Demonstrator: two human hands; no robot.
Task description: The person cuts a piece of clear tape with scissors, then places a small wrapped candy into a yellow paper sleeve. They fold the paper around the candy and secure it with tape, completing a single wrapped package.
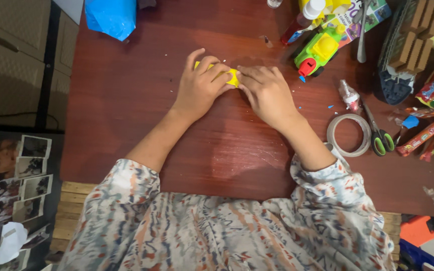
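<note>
A small piece of yellow paper (pixel 233 77) lies on the dark red wooden table (pixel 126 100), mostly covered by my two hands. My left hand (pixel 200 85) presses down on its left part with curled fingers. My right hand (pixel 263 90) presses on its right part, fingertips meeting the left hand's. Only a small yellow strip shows between the fingers. Both forearms come up from patterned sleeves at the bottom.
A clear tape roll (pixel 348 135) and green-handled scissors (pixel 379 134) lie at the right. A green and yellow toy truck (pixel 318 51), a glue bottle (pixel 302 20), snack wrappers (pixel 423 135) and a shoe (pixel 403 50) crowd the far right. A blue bag (pixel 110 17) sits far left.
</note>
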